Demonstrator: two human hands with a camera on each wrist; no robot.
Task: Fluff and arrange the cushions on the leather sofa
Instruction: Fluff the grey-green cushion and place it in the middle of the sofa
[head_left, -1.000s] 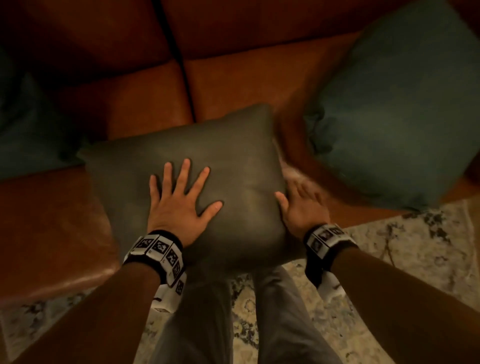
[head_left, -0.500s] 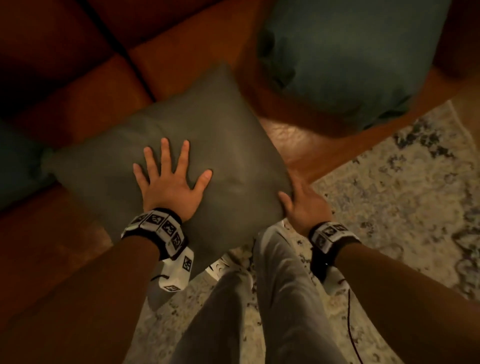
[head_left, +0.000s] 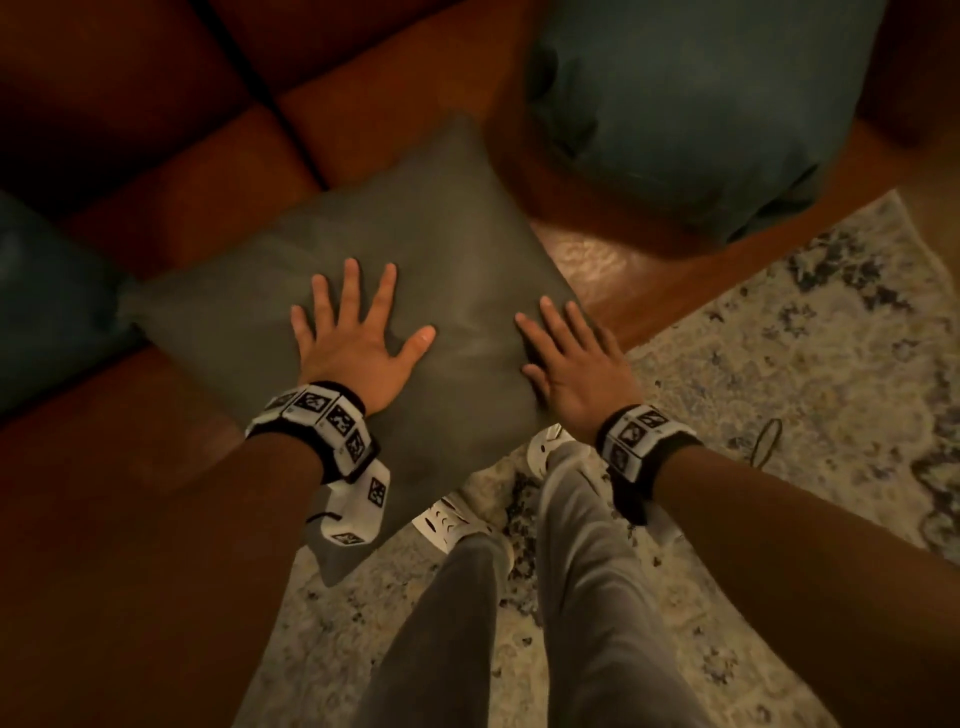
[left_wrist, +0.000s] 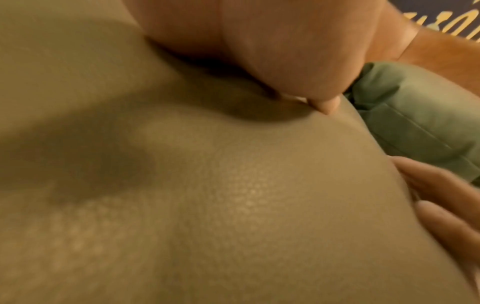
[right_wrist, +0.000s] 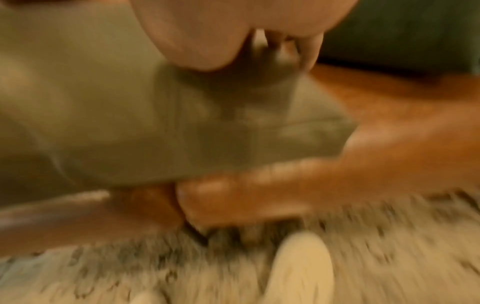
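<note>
While both palms lie flat on it, the square olive-green leather cushion (head_left: 405, 291) rests at the front edge of the brown leather sofa (head_left: 171, 208), turned cornerwise, its near corner hanging past that edge over the pale patterned rug (head_left: 779, 374); its far corner points toward the dark seam between two seat pads, and its left corner touches a dark teal cushion (head_left: 47, 306) lying at the sofa's left side. The left hand (head_left: 358, 343) presses the cushion's middle with its fingers straight and spread wide, the thumb (head_left: 418, 340) angled out to the right; the left wrist view shows the grained leather bulging under the palm. The right hand (head_left: 576, 364) lies on the cushion's right edge, fingers straight and close together, pointing toward the sofa back; in the blurred right wrist view the fingertips sit just above the cushion's side seam, though whether they bear down hard I cannot tell. A large blue-grey fabric cushion (head_left: 691, 114) sits at the sofa's right end, apart from the olive one, with a strip of bare, shiny seat leather between them. Below the cushion's overhanging corner stand the person's grey-trousered legs (head_left: 587, 597) and white perforated shoes (head_left: 452, 522) on the rug; both wrists carry white bands printed with black markers.
</note>
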